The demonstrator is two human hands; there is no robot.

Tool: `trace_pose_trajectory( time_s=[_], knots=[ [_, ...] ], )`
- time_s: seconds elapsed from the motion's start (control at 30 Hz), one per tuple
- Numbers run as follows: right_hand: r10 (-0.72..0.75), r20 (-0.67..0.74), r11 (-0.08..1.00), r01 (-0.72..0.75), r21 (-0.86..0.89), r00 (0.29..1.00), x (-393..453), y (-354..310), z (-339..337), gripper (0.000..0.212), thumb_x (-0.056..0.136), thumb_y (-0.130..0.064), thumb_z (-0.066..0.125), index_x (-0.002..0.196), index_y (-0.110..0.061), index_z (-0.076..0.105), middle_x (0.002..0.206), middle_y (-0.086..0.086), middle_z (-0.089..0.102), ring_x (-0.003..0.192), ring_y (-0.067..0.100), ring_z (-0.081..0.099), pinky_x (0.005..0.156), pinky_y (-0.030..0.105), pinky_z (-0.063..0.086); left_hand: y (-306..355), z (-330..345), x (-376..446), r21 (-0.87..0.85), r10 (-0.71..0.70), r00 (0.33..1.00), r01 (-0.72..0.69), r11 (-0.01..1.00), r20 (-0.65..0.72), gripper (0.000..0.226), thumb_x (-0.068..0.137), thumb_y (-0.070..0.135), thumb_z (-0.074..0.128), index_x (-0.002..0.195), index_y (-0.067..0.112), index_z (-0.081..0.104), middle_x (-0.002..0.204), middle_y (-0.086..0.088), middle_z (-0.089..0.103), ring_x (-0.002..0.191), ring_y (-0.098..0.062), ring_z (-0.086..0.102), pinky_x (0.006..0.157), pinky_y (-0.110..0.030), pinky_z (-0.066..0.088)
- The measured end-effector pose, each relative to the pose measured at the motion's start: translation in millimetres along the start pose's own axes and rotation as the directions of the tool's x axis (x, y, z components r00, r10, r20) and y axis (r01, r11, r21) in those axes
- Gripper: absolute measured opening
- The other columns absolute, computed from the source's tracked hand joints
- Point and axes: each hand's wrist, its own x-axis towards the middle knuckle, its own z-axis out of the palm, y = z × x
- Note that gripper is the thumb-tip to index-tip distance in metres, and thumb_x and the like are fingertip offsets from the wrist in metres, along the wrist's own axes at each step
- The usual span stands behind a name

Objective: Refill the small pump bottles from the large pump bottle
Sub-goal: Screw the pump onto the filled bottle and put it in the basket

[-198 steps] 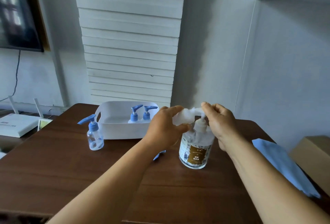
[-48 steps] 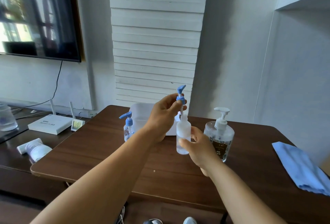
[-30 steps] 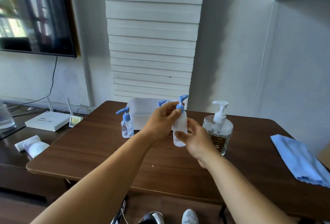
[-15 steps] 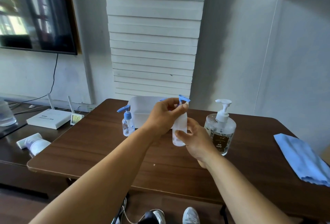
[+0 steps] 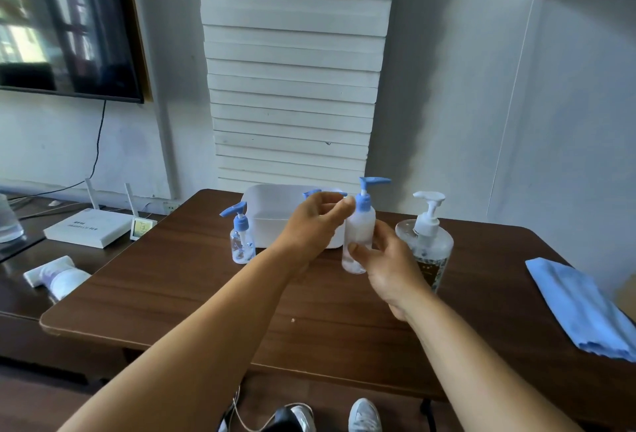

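My right hand grips a small frosted pump bottle by its lower body and holds it upright above the table. The bottle's blue pump head points right. My left hand is just left of the blue collar, fingers loosely curled, the fingertips at the collar's edge without closing round it. The large clear pump bottle, with a white pump and brown label, stands on the table right behind my right hand. Another small clear bottle with a blue pump stands to the left, in front of the white tub.
A blue pump head shows inside the tub behind my left hand. A folded blue cloth lies at the table's right edge. Left of the brown table, a low stand holds a white router and a tube.
My left hand has come off the blue pump head and drawn slightly left, so the whole pump and collar now show. My right hand still holds the bottle's body.
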Motion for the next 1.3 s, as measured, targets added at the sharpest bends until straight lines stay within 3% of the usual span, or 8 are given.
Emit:
trace_pose_trajectory(
  time_s=[0.07,0.23,0.37,0.53,0.73,1.0,1.1,1.3],
  knots=[
    [-0.011,0.024,1.000,0.012,-0.016,1.000,0.1,-0.2,2.1,0.039,0.091,-0.018,0.061,0.128,-0.027,0.054,0.114,-0.013,0.065,0.109,0.006,0.059,0.093,0.029,0.047,3.7,7.2,0.5,-0.013,0.001,1.000,-0.001,1.000,0.027,0.044,0.075,0.045,0.071,0.106,0.017,0.058,0.101,0.001,0.067,0.094,-0.013,0.065,0.084,-0.029,0.052],
    [-0.001,0.004,0.999,0.001,0.034,1.000,-0.7,-1.6,0.6,0.036,0.091,-0.018,0.060,0.126,-0.025,0.053,0.116,-0.009,0.064,0.109,0.010,0.059,0.090,0.028,0.047,4.9,3.6,7.7,-0.015,-0.020,0.993,0.019,1.000,-0.116,0.025,0.082,0.036,0.068,0.093,0.017,0.056,0.087,0.001,0.065,0.087,-0.016,0.062,0.081,-0.031,0.050],
    [-0.015,0.019,1.000,0.015,-0.017,1.000,-1.3,-2.1,1.0,0.038,0.090,-0.019,0.061,0.127,-0.026,0.053,0.113,-0.013,0.064,0.105,0.004,0.060,0.087,0.025,0.048,2.2,3.5,1.4,-0.027,-0.015,0.999,0.014,1.000,-0.036,0.028,0.077,0.041,0.072,0.089,0.020,0.056,0.087,0.001,0.063,0.084,-0.014,0.062,0.080,-0.031,0.050],
    [-0.012,0.050,1.000,0.013,-0.018,0.999,-4.2,-2.9,5.8,0.038,0.091,-0.019,0.060,0.128,-0.027,0.054,0.115,-0.013,0.064,0.107,0.006,0.059,0.088,0.029,0.048,10.5,7.8,2.4,0.132,0.051,0.995,-0.039,0.991,-0.086,0.023,0.082,0.033,0.069,0.090,0.012,0.063,0.080,0.001,0.063,0.068,-0.007,0.059,0.053,-0.009,0.045],
    [0.014,0.092,0.998,-0.009,-0.057,0.996,-8.1,-0.6,4.8,0.038,0.093,-0.024,0.058,0.130,-0.027,0.050,0.119,-0.013,0.061,0.103,-0.001,0.055,0.075,0.015,0.042,8.3,5.0,2.4,0.200,0.020,1.000,-0.016,0.980,-0.020,0.022,0.087,0.033,0.063,0.092,0.012,0.067,0.071,0.008,0.061,0.062,-0.002,0.056,0.049,-0.005,0.040],
    [0.013,0.164,0.999,-0.005,-0.044,0.986,-1.5,-4.7,6.5,0.052,0.090,-0.035,0.062,0.137,-0.024,0.043,0.123,-0.007,0.062,0.109,0.002,0.058,0.087,0.021,0.048,16.0,-5.3,7.9,0.243,0.137,0.981,-0.100,0.965,-0.138,0.016,0.085,0.033,0.065,0.089,0.017,0.069,0.070,0.010,0.062,0.063,-0.003,0.054,0.056,-0.010,0.041],
    [0.068,0.139,0.996,-0.059,-0.074,0.988,4.3,-4.5,10.3,0.062,0.090,-0.033,0.060,0.144,-0.020,0.033,0.132,-0.001,0.055,0.107,0.005,0.057,0.072,0.010,0.044,37.4,-10.7,16.1,0.135,0.199,0.952,-0.171,0.976,-0.234,0.004,0.087,0.026,0.064,0.087,0.025,0.068,0.068,0.011,0.063,0.064,-0.003,0.055,0.066,-0.020,0.046],
    [0.084,0.009,0.988,-0.082,-0.133,0.996,9.0,6.1,15.9,0.044,0.093,-0.028,0.055,0.135,-0.018,0.047,0.105,-0.010,0.060,0.092,0.003,0.057,0.068,0.009,0.041,60.8,-27.0,38.9,0.205,0.312,0.875,-0.251,0.946,-0.371,0.013,0.088,0.021,0.061,0.095,0.028,0.070,0.075,0.007,0.064,0.077,-0.012,0.058,0.079,-0.029,0.048]
  ],
)
